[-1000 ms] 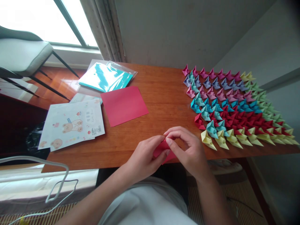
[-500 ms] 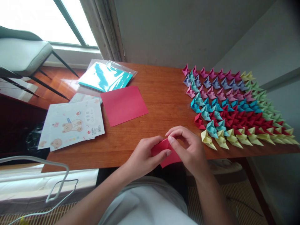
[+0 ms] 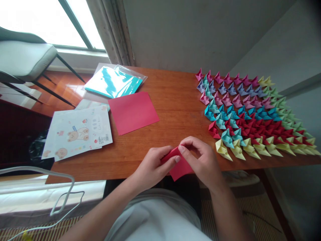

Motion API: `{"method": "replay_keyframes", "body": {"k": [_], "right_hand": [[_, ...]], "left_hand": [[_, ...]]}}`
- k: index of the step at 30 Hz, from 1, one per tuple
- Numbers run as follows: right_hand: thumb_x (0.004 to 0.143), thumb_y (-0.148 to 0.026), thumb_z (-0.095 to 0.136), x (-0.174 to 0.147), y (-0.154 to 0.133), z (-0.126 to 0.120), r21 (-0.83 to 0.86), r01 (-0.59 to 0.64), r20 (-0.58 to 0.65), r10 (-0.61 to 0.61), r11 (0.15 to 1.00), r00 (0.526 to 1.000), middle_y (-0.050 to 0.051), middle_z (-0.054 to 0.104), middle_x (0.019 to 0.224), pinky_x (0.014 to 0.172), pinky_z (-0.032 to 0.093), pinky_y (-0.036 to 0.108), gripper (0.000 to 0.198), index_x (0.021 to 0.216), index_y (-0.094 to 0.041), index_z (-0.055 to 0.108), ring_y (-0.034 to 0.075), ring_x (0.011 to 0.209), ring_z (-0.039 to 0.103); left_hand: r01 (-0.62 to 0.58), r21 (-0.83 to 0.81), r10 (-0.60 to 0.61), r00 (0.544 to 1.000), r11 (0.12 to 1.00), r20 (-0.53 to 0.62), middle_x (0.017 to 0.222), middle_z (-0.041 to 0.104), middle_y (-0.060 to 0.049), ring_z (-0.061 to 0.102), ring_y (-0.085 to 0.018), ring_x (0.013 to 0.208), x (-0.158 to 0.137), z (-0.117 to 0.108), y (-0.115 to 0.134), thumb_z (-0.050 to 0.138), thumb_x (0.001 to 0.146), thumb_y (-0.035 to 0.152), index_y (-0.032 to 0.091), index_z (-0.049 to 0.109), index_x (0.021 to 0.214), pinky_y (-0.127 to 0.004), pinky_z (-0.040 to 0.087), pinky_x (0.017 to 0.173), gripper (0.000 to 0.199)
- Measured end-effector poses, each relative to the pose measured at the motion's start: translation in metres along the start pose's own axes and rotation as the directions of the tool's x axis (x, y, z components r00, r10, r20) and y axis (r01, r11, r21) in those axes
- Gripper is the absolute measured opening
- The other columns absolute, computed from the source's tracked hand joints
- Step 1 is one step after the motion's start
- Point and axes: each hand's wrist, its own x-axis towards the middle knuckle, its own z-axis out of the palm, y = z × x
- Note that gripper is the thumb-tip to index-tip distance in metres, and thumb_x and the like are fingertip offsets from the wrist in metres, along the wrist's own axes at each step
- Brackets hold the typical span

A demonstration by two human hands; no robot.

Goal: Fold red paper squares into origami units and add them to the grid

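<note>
Between my two hands, just over the table's front edge, is a folded piece of red paper [image 3: 181, 169]. My left hand [image 3: 156, 165] pinches its left side, thumb lying along the front and fingers behind. Closed on the upper right edge, my right hand [image 3: 199, 159] presses the paper between thumb and fingertips. Part of the sheet is hidden behind both hands. Beyond them lies a flat red sheet [image 3: 134, 112] on the wooden table [image 3: 175, 110]. To the right of my right hand stand rows of small folded paper boats [image 3: 227, 137] in several colours.
At the back left, teal paper [image 3: 117, 82] lies in a clear plastic sleeve. White packaging sheets with a printed bear [image 3: 80, 132] overlap the table's left edge. A chair [image 3: 27, 57] stands by the window, and a white cable [image 3: 71, 201] hangs at lower left.
My left thumb has shifted slightly back on the red paper, and the paper's upper edge now looks more folded over. Both hands keep their grip; the table things have not moved.
</note>
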Motion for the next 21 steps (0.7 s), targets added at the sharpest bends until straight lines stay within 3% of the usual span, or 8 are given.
{"method": "replay_keyframes", "body": {"k": [9,15,21], "right_hand": [[0.096,-0.037,0.06,0.0016,0.0005,-0.0019,0.055,-0.047,0.05,0.044,0.997,0.998,0.001,0.065,0.081,0.069,0.05,0.025,0.02,0.085,-0.021,0.066,0.016,0.077,0.062],[0.1,-0.044,0.052,-0.0008,0.0016,-0.0083,0.132,-0.123,0.034,0.119,0.984,0.992,0.001,0.068,0.085,0.068,0.05,0.023,0.03,0.088,-0.021,0.067,0.015,0.079,0.063],[0.098,-0.046,0.056,-0.0028,0.0055,-0.0083,0.041,-0.092,0.092,0.088,0.995,0.992,0.002,0.07,0.083,0.065,0.049,0.024,0.031,0.085,-0.02,0.068,0.016,0.075,0.063]], "left_hand": [[0.033,-0.129,-0.029,0.999,0.991,0.034,0.064,0.036,0.006,0.032,-0.008,0.059,0.0,-0.0034,0.0003,0.05,0.1,0.043,0.017,0.044,0.068,-0.022,0.027,0.053,0.041],[0.049,-0.21,-0.05,0.999,0.976,-0.001,0.07,0.046,0.003,0.041,-0.011,0.066,-0.0006,-0.0045,-0.0042,0.05,0.1,0.045,0.015,0.055,0.077,-0.023,0.035,0.062,0.038],[0.057,-0.206,-0.065,0.997,0.977,-0.03,0.072,0.049,0.002,0.042,-0.012,0.068,-0.0006,-0.0042,-0.005,0.049,0.1,0.045,0.013,0.062,0.083,-0.024,0.037,0.063,0.038]]}}
